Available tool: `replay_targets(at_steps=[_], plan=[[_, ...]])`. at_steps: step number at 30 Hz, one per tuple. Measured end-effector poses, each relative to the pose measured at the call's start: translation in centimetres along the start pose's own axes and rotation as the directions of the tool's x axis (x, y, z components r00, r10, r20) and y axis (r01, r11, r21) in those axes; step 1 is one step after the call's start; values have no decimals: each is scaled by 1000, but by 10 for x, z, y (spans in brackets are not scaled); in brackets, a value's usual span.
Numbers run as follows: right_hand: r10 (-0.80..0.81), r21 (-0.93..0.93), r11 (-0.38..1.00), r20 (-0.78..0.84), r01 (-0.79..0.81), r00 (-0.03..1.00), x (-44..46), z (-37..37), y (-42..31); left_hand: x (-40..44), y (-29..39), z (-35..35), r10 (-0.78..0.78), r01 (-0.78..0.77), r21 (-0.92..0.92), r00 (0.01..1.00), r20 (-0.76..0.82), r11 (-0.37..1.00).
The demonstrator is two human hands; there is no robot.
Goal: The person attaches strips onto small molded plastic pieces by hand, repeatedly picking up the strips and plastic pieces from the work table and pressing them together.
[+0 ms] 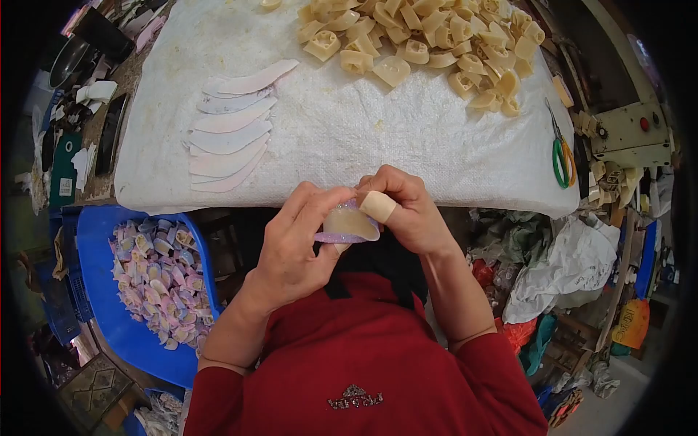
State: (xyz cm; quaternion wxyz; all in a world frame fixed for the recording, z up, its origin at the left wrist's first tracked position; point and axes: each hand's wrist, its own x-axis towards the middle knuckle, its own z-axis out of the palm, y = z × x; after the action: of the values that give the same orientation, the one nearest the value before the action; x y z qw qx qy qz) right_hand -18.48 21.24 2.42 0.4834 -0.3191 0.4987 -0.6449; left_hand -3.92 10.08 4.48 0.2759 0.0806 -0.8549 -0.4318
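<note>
Between my hands, just off the table's front edge, is a beige plastic shoe heel [347, 222] with a glittery lilac covering strip [336, 237] around it. My left hand [297, 236] grips it from the left, fingers on top and thumb beneath. My right hand [407, 207] pinches the far right part of the strip; its thumb has beige tape on it. The fingers partly hide the heel. On the table, several pale pink and lilac curved strips [231, 142] lie overlapping in a column.
A white woven sheet [334, 152] covers the table. Bare beige heels [436, 36] are heaped at the back right. Scissors [560, 152] with green and orange handles lie near the right edge. A blue tub [131, 341] of covered heels [161, 280] stands at lower left.
</note>
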Motion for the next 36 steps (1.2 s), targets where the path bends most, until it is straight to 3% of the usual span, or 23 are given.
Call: replay_targets(at_steps=[1,2,4,5,8,10,14,16,17,19,21,24,25,27,29,30,31,33,36], plan=[[-64,-186,981,-6,62,998,-2,2,-2,-1,1,1,-29,29,15,1000,-3,999],[-65,-185,981,-9,62,998,-2,3,-2,-1,2,2,-55,55,31,998,-6,998],[-264,-557,808,-54,191,963,-3,7,1,-2,2,6,-79,80,13,996,-39,997],[-263,-555,811,-63,185,963,-4,9,3,-3,2,9,-106,106,-6,991,-79,994],[-264,-433,883,-143,180,954,-4,12,5,-1,-1,16,-39,39,1,991,-125,999],[-96,35,994,-73,99,993,-5,7,8,1,1,16,-24,25,6,989,-148,1000],[36,252,967,-17,-31,999,-14,5,9,-1,8,24,7,8,85,983,-181,996],[-182,-155,975,-134,161,974,-13,13,7,-6,8,34,2,28,124,972,-237,992],[-186,-156,974,-134,165,973,-13,17,8,-8,7,38,-4,53,160,956,-294,986],[-349,-468,856,-213,219,913,-13,23,11,-8,7,44,12,49,180,946,-324,982],[-320,-480,861,-253,168,913,-15,25,16,-10,7,45,23,51,200,936,-352,979],[-62,57,996,-184,74,981,-16,19,17,-11,6,44,-18,73,138,931,-366,988],[-62,54,996,-179,73,982,-17,20,16,-13,6,42,-42,104,141,921,-387,985],[44,291,957,-102,-12,994,-20,26,11,-15,7,40,-65,137,143,905,-420,980],[9,360,933,-78,20,997,-19,29,16,-14,9,40,44,76,265,907,-418,961],[-102,-19,995,-140,101,985,-18,32,11,-14,7,39,46,78,268,902,-429,960],[-230,-396,905,-154,154,961,-17,36,8,-15,4,39,64,70,287,899,-433,955],[-267,-465,868,-138,176,954,-13,40,10,-17,-3,35,85,71,316,888,-453,946],[-249,-474,865,-120,165,961,3,41,10,-20,-13,21,-6,104,195,895,-445,975]])
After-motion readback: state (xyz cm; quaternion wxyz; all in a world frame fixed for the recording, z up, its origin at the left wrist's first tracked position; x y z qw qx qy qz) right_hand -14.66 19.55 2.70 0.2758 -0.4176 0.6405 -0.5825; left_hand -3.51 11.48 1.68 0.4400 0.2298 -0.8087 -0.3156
